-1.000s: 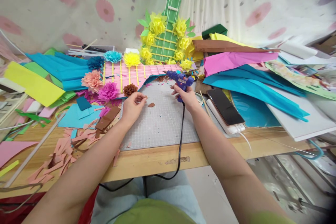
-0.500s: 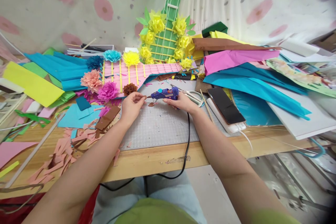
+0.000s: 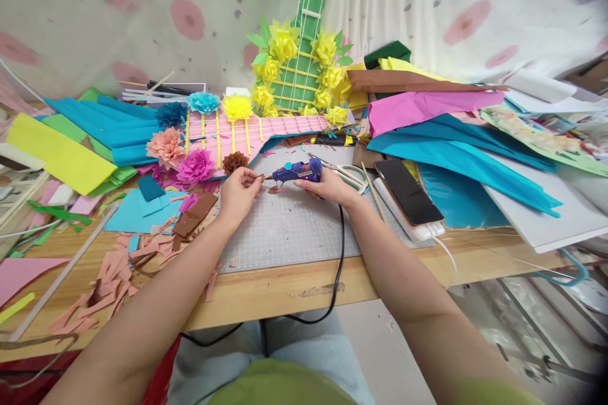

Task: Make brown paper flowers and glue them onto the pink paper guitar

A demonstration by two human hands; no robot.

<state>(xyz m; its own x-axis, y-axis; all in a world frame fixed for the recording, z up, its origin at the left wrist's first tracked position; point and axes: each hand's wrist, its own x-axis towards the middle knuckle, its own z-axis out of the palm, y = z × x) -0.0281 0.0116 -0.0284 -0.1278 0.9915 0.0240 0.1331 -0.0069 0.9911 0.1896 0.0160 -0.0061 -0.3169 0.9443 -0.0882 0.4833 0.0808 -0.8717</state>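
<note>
In my right hand (image 3: 327,185) is a blue hot glue gun (image 3: 297,171), its nozzle pointing left. My left hand (image 3: 241,192) pinches a small brown paper petal (image 3: 262,177) right at the nozzle tip; most of the piece is covered by my fingers. Another brown petal (image 3: 273,190) lies on the grey cutting mat (image 3: 285,234) below the gun. Just behind my left hand, a brown paper flower (image 3: 235,162) sits on the edge of a pink paper guitar (image 3: 251,133), which also bears yellow, blue, salmon and magenta flowers.
A green paper guitar (image 3: 304,69) with yellow flowers leans at the back. Scissors (image 3: 351,177), a wooden stick (image 3: 375,196) and a phone (image 3: 409,192) on a white power bank lie right. Paper scraps (image 3: 109,272) cover the left. The gun's black cord (image 3: 341,253) hangs over the table edge.
Hardly anything differs. The glue gun and my left fingers have shifted very slightly, with the nozzle still at the pinched brown petal.
</note>
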